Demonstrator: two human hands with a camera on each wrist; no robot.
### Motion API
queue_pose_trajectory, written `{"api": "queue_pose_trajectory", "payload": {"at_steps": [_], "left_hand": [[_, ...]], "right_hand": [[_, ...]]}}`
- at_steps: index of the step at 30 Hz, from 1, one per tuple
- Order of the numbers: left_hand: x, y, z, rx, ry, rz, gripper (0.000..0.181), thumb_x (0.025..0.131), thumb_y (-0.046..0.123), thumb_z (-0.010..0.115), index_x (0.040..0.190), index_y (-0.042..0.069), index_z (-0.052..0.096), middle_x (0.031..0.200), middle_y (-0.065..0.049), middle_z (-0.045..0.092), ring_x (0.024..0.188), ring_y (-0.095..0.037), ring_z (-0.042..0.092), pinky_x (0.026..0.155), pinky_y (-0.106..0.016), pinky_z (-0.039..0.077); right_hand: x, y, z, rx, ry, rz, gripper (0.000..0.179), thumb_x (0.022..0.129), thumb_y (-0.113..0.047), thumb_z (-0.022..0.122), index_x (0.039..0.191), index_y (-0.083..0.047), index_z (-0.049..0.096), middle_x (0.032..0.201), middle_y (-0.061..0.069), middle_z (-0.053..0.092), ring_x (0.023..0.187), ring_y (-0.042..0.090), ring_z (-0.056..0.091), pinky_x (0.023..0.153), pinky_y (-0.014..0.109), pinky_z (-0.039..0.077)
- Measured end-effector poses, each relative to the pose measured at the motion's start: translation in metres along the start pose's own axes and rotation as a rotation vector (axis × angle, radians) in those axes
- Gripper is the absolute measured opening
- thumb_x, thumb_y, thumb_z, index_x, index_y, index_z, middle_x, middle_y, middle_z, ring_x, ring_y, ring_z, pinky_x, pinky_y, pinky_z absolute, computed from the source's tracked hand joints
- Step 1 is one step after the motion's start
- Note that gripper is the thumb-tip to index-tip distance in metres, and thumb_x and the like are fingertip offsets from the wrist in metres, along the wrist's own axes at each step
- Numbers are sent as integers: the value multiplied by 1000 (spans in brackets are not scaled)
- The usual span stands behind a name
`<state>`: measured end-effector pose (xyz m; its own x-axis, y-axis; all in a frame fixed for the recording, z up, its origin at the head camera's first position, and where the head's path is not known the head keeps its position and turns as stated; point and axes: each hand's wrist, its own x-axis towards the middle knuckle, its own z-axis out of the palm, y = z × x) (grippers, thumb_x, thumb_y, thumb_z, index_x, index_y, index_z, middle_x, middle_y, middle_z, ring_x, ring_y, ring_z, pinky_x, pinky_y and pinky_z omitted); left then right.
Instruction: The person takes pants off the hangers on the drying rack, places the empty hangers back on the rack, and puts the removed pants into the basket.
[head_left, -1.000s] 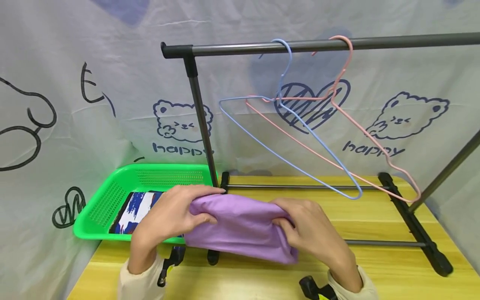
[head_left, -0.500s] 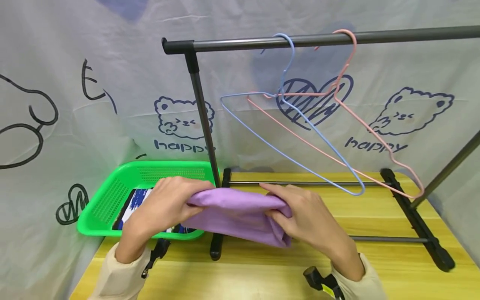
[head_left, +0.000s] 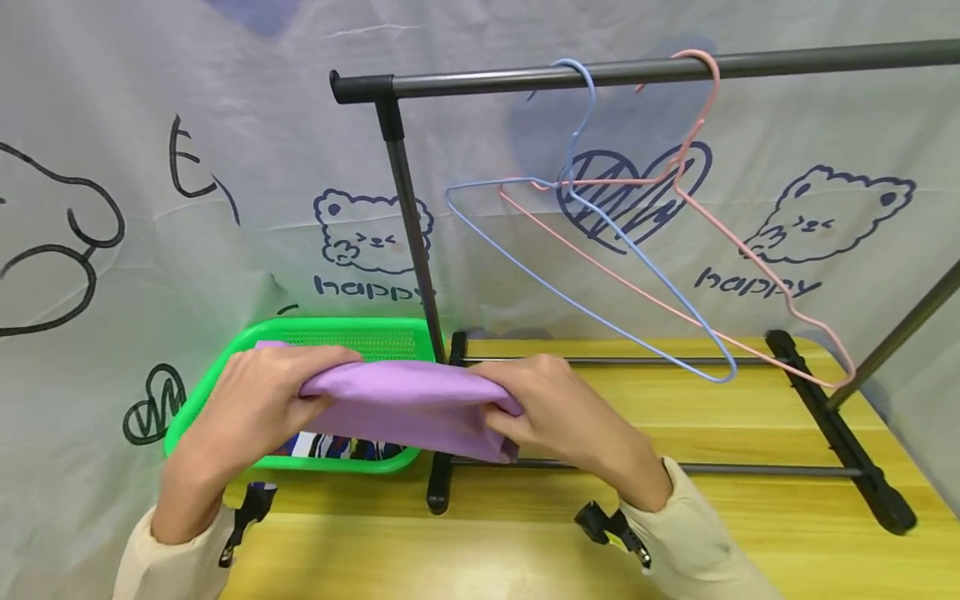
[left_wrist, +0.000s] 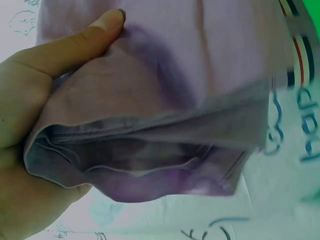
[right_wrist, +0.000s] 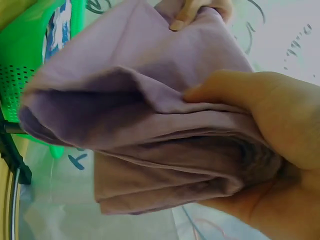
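A folded purple garment [head_left: 408, 400] is held up in front of me, partly over the green basket [head_left: 352, 325]. My left hand [head_left: 270, 408] grips its left end, thumb underneath in the head view. The right end is pinched by my right hand [head_left: 555, 412], its thumb below and fingers above. Several fabric layers of the purple garment [right_wrist: 165, 125] show in the right wrist view, stacked and loosely open along the edge. At the right edge of the left wrist view, a striped band [left_wrist: 300, 55] in dark, white and red shows beside the purple cloth.
Inside the basket lies a blue, white and black patterned cloth [head_left: 345, 447]. A dark metal rack [head_left: 495, 81] stands on the yellow wooden table [head_left: 517, 550]. From its bar hang a blue hanger [head_left: 637, 254] and a pink hanger [head_left: 731, 233], behind and right of the hands.
Both hands have carried the purple garment leftward and upward, closer over the basket. It now covers more of the patterned cloth. The head view has tilted slightly down.
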<state>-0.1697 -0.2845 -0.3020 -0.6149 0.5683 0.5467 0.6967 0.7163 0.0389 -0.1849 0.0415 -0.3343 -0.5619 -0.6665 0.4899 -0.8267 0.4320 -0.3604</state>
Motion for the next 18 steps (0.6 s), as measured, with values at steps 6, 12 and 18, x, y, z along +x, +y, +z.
{"api": "queue_pose_trajectory", "payload": {"at_steps": [6,12,18], "left_hand": [[-17,-17,-6,12,-12,-28,42,74,1,83,110,20,73,98,6,75,82,-17,70,65,-43,56],[-33,-38,-18,-32,-141,-108,63,73,-5,87,128,21,70,116,-1,74,96,-24,69,76,-50,57],[-43,-56,-28,38,-232,-174,64,71,-10,81,126,22,71,106,-6,75,77,-24,69,65,-50,56]], "right_hand": [[28,-9,6,-72,22,-34,26,89,-6,67,113,-12,73,91,-4,72,66,7,59,58,21,49],[58,-22,16,-118,-21,-111,17,92,-8,69,109,-11,72,98,0,76,77,14,70,65,29,56],[82,-30,32,-182,-50,-136,21,94,-10,68,115,-12,71,102,2,76,80,16,71,64,31,57]]}}
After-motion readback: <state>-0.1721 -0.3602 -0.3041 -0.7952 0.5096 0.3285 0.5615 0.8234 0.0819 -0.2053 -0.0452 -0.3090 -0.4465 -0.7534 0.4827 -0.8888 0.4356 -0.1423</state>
